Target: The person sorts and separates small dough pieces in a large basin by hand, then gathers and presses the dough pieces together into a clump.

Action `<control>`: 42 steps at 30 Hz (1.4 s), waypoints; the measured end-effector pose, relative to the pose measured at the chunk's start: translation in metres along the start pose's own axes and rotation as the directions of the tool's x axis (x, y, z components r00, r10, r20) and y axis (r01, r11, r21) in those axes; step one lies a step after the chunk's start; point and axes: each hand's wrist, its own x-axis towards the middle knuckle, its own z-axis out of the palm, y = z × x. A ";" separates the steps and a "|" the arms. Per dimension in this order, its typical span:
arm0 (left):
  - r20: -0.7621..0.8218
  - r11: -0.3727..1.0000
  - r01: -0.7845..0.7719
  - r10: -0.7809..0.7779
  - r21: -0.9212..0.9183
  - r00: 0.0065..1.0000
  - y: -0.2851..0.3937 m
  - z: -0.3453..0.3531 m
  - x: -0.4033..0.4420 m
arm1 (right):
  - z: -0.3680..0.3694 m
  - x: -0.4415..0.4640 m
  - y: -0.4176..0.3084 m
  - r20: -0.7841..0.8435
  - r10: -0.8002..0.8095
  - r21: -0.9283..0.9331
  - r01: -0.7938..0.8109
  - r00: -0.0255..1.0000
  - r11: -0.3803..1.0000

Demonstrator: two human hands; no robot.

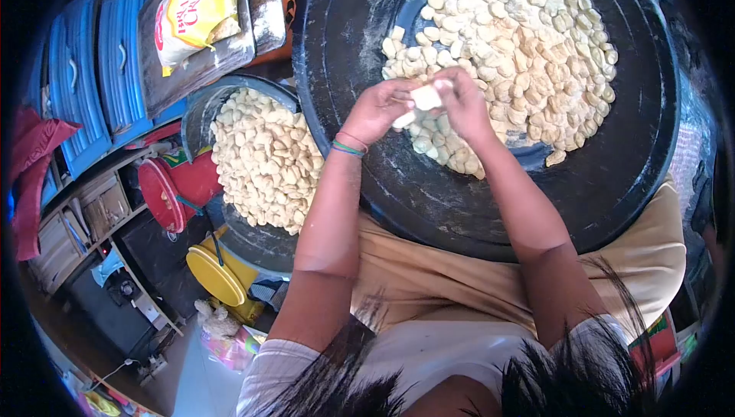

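Both my hands meet above the large black round tray (620, 179), over the near left edge of a pile of pale, flour-dusted dough pieces (528, 49). A whitish dough piece (426, 97) sits between them. My right hand (463, 107) has its fingers closed on this piece from the right. From the left, my left hand (377, 109), with bands on its wrist, pinches a second pale piece (404, 119) just below the first. Loose flour lies over parts of the pile and the tray.
Left of the tray stands a dark tub (200, 107) full of similar pieces. A yellow bread crumbs bag (195, 15) lies on metal trays (164, 84). Red (164, 195) and yellow (218, 275) buckets and blue drawers (122, 57) are farther left.
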 end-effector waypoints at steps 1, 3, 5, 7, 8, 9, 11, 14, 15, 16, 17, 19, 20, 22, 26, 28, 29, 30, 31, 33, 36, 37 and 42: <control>-0.039 0.999 -0.005 0.006 0.044 0.999 0.000 -0.003 -0.001 | -0.008 0.004 -0.012 -0.057 -0.044 -0.145 0.035 0.997 0.989; -0.071 0.997 -0.039 0.043 0.062 0.997 -0.002 0.006 0.006 | -0.038 0.008 -0.021 -0.030 -0.174 -0.444 0.142 0.984 0.885; -0.092 0.996 -0.048 0.055 0.074 0.994 -0.001 0.004 0.005 | -0.059 0.017 -0.017 0.165 -0.278 -0.623 0.318 0.946 0.714; -0.128 0.968 -0.093 0.126 0.232 0.984 -0.015 0.000 0.010 | -0.090 0.042 0.004 -0.007 -0.344 -0.840 0.182 0.939 0.512; -0.145 0.948 -0.092 0.141 0.303 0.979 -0.016 0.000 0.010 | -0.101 0.051 0.013 -0.124 -0.433 -0.939 0.035 0.893 0.342; -0.160 0.924 -0.086 0.155 0.371 0.975 -0.016 0.000 0.009 | -0.106 0.053 0.023 -0.213 -0.535 -0.975 -0.140 0.818 0.175; -0.149 0.904 -0.108 0.184 0.414 0.971 -0.019 0.000 0.010 | -0.110 0.052 0.036 -0.053 -0.401 -0.996 -0.080 0.914 -0.051; -0.135 0.887 -0.106 0.185 0.449 0.973 -0.015 -0.001 0.008 | -0.129 0.055 0.029 0.205 -0.231 -0.979 0.197 0.951 -0.055; -0.130 0.885 -0.100 0.177 0.454 0.975 -0.014 -0.001 0.006 | -0.130 0.052 0.012 0.037 -0.258 -0.976 0.090 0.965 0.198; -0.133 0.892 -0.096 0.170 0.442 0.976 -0.015 -0.001 0.006 | -0.128 0.047 -0.007 -0.132 -0.242 -0.898 -0.013 0.961 0.439; -0.135 0.899 -0.092 0.164 0.429 0.977 -0.017 -0.001 0.008 | -0.129 0.046 -0.017 -0.291 -0.183 -0.753 -0.107 0.939 0.650; -0.135 0.949 -0.084 0.130 0.305 0.982 -0.017 0.003 0.009 | -0.124 0.049 -0.024 -0.257 -0.067 -0.316 -0.019 0.964 0.948; -0.130 0.978 -0.077 0.103 0.193 0.986 -0.014 0.006 0.010 | -0.106 0.041 -0.039 -0.165 0.003 -0.163 -0.030 0.986 0.986; -0.105 0.986 -0.047 0.031 -0.159 0.994 0.001 0.017 0.006 | -0.059 0.022 -0.058 0.078 0.026 -0.030 -0.024 0.997 0.999; -0.009 0.884 0.006 -0.012 -0.468 1.000 0.008 0.023 0.000 | -0.010 0.011 -0.056 0.145 -0.178 -0.332 0.217 0.973 0.918; -0.096 0.956 0.013 -0.043 -0.292 0.994 0.003 0.014 0.006 | -0.023 0.028 -0.049 -0.013 -0.023 -0.283 0.018 1.000 0.959; -0.152 0.952 -0.009 -0.039 -0.306 0.988 0.005 0.011 0.005 | -0.032 0.041 -0.043 -0.087 0.060 -0.249 -0.080 0.994 0.965; -0.207 0.948 -0.030 -0.038 -0.318 0.978 0.013 0.010 0.002 | -0.039 0.051 -0.033 -0.058 0.014 -0.372 -0.035 0.998 0.928; -0.258 0.944 -0.049 -0.040 -0.327 0.965 0.017 0.009 -0.001 | -0.042 0.060 -0.015 -0.092 -0.082 -0.623 0.007 0.992 0.782; -0.338 0.981 -0.122 0.066 -0.148 0.939 -0.003 0.004 0.010 | -0.046 0.072 0.032 -0.070 -0.286 -0.952 0.022 0.956 0.306; -0.447 0.981 -0.142 0.188 0.136 0.874 -0.023 -0.001 0.021 | 0.003 0.027 0.064 0.106 0.048 -0.994 0.106 0.993 -0.006; -0.465 0.974 -0.127 0.202 0.189 0.862 -0.019 0.000 0.019 | 0.019 0.006 0.058 0.192 0.175 -0.980 0.197 0.966 -0.010; -0.492 0.915 -0.058 0.267 0.399 0.829 -0.022 0.002 0.019 | -0.062 -0.066 0.047 0.554 0.298 -0.400 -0.065 0.777 0.914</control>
